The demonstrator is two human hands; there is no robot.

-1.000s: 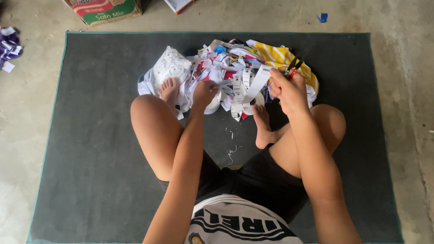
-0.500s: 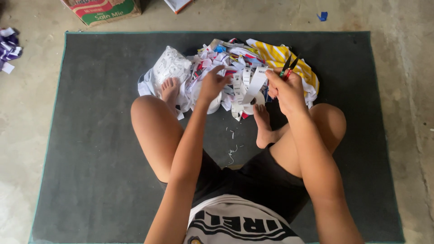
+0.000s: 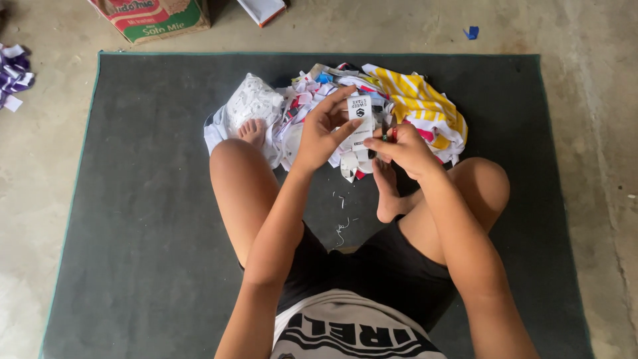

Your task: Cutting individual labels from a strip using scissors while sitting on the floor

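Sorting labels on the mat

We've got the left hand [image 3: 325,129] pinching a small white label [image 3: 359,119] upright just above frame centre, over the pile of cut labels [image 3: 312,106], while the right hand [image 3: 405,149] is clenched on a small red and black tool [image 3: 389,135] just beside it; a yellow striped cloth [image 3: 415,100] lies upper right on the dark mat [image 3: 133,199]
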